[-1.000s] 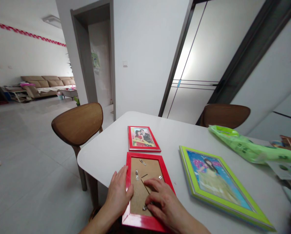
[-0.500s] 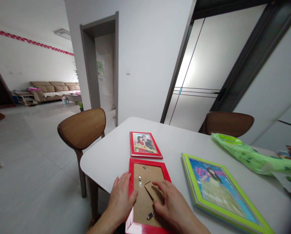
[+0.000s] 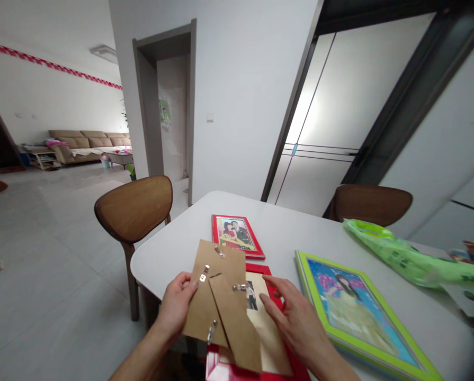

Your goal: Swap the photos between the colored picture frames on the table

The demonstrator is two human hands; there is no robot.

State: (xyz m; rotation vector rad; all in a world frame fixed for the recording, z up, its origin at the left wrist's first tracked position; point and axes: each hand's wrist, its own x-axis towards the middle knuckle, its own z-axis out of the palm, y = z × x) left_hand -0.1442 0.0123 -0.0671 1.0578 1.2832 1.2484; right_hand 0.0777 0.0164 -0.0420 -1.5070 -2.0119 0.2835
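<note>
My left hand (image 3: 177,301) grips the left edge of a brown backing board (image 3: 205,312), thumb on top. The board has metal clips and a stand flap, and is held tilted above a red picture frame (image 3: 256,268). Inside the frame lies a cream sheet (image 3: 274,338) with a small photo (image 3: 251,296) on it, partly covered by the board. My right hand (image 3: 294,312) hovers over the frame's right side, fingers apart and holding nothing. Beyond them lies another red frame (image 3: 256,241) with a picture of a couple.
On the right of the white table (image 3: 284,222) lies a green frame (image 3: 312,301) with a picture of a person in a pale dress. Behind it is a green plastic bag (image 3: 403,256). Wooden chairs stand at the left (image 3: 137,211) and the far right (image 3: 372,203).
The backing board has come up out of the red frame and moved left in my left hand, uncovering the cream sheet and small photo. My right hand has left the board.
</note>
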